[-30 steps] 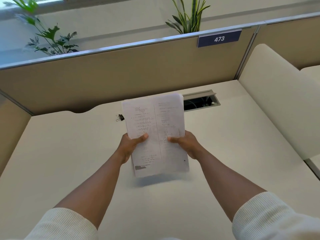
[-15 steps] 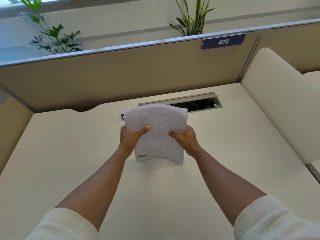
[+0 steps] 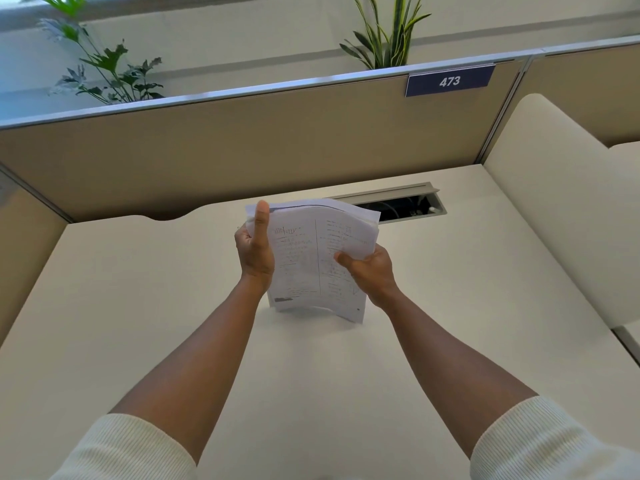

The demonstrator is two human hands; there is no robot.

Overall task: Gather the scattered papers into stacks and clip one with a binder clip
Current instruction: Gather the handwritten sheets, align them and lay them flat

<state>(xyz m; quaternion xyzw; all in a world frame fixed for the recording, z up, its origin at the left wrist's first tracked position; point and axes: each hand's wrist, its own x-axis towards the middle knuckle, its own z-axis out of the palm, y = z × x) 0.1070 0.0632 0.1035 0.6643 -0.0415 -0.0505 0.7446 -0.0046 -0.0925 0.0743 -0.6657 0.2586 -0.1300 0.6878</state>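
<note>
While paper stack (image 3: 313, 258) stands on desk (image 3: 138, 306), left grip (image 3: 255, 249) and right grip (image 3: 369, 268) clasp its sides.

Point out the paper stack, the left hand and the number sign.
paper stack (image 3: 311, 265), head view, printed front sheet
left hand (image 3: 254, 252), head view, back of hand
number sign (image 3: 449, 81), head view, digits 473

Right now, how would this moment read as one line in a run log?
step: squaring stack | paper stack: upright, bottom edge on desk | left hand: gripping left edge | right hand: gripping right edge | clip: unseen
</note>
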